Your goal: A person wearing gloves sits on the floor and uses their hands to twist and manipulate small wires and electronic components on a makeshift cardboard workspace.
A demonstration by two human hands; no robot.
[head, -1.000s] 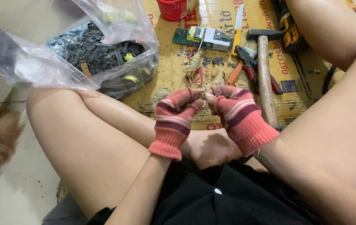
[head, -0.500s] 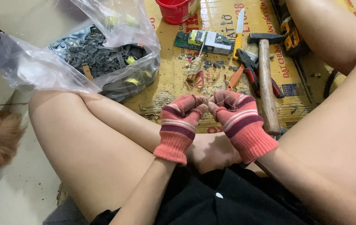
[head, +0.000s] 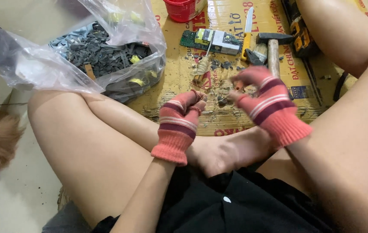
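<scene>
Small dark part [head: 222, 100] is seen between the gloved hands, above the cardboard sheet [head: 235, 116]. Left hand [head: 179, 123] is curled shut, nothing visibly held. Right hand [head: 263, 101] is blurred; grip cannot be told. The part lies nearer the right fingertips.

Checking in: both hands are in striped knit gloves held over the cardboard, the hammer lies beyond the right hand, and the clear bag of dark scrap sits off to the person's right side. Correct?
Not quite. The clear bag of dark scrap sits to the person's left, not the right, as the head view shows. The rest holds: the left hand and right hand wear striped knit gloves over the cardboard, and the hammer lies beyond the right hand.
</scene>
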